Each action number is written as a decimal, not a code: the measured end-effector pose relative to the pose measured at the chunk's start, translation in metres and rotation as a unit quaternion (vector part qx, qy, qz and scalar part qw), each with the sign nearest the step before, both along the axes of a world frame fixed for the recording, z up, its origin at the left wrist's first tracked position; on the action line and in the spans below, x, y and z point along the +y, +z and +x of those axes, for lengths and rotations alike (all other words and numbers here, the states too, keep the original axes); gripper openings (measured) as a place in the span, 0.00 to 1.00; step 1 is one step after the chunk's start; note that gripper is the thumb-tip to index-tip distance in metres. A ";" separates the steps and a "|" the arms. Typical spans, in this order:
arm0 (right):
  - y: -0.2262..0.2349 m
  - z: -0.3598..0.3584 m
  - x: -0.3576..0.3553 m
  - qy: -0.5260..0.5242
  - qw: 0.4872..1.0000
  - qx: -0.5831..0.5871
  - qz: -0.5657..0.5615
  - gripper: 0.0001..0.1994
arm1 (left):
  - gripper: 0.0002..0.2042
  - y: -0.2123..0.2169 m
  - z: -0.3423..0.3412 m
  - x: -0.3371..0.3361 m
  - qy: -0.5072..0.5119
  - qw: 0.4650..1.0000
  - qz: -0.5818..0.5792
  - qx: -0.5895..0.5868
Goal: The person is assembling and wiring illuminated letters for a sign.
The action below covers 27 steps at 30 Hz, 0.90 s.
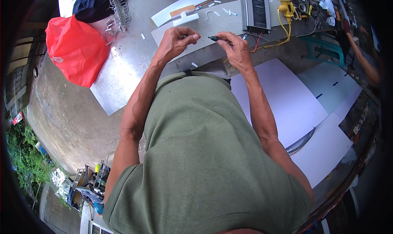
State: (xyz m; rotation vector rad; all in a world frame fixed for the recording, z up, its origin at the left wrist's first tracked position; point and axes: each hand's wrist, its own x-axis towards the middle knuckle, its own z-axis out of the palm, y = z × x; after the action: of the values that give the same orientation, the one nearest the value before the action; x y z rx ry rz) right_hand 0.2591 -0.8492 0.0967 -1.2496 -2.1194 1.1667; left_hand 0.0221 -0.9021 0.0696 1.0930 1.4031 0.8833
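Observation:
Over the near edge of the metal table (123, 76), both my hands are raised in front of me, a short gap between them. My left hand (178, 42) is closed in a pinch, thumb against fingertips; whatever it may hold is too small to make out. A small dark, rod-shaped thing (213, 38) sits between the thumb and fingers of my right hand (236, 52), its end pointing toward my left hand. Just beyond my hands lie a white T-shaped piece (186, 20) and a thin pale sheet (161, 33).
A black-and-silver box (256, 11) with red and black wires stands beyond my right hand, beside a yellow socket (286, 9) with its cord. A red plastic bag (75, 49) and wire coils (119, 11) lie left. White panels (278, 99) lean right, near a green stool (327, 49).

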 end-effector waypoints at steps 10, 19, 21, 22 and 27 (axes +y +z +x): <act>-0.006 0.000 -0.002 0.000 1.000 -0.010 0.014 0.09 | 0.13 -0.002 0.001 0.000 -0.023 1.000 0.002 0.009; -0.005 0.001 -0.004 0.005 0.999 -0.024 0.022 0.09 | 0.13 0.001 0.002 0.000 -0.034 0.999 -0.005 -0.004; -0.006 0.001 -0.003 0.008 0.999 -0.021 0.024 0.09 | 0.13 0.002 0.002 0.000 -0.038 0.999 -0.006 0.008; -0.007 0.001 -0.003 0.008 0.999 -0.021 0.023 0.09 | 0.13 0.003 0.002 0.000 -0.038 0.999 -0.005 0.008; -0.007 0.002 -0.003 0.005 1.000 -0.015 0.016 0.09 | 0.13 0.006 0.002 -0.001 -0.041 0.999 -0.013 0.012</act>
State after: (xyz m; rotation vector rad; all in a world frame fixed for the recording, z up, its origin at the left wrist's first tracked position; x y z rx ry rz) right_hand 0.2606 -0.8522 0.0893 -1.2504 -2.1602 1.1204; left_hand 0.0240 -0.9031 0.0752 1.1369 1.3755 0.7942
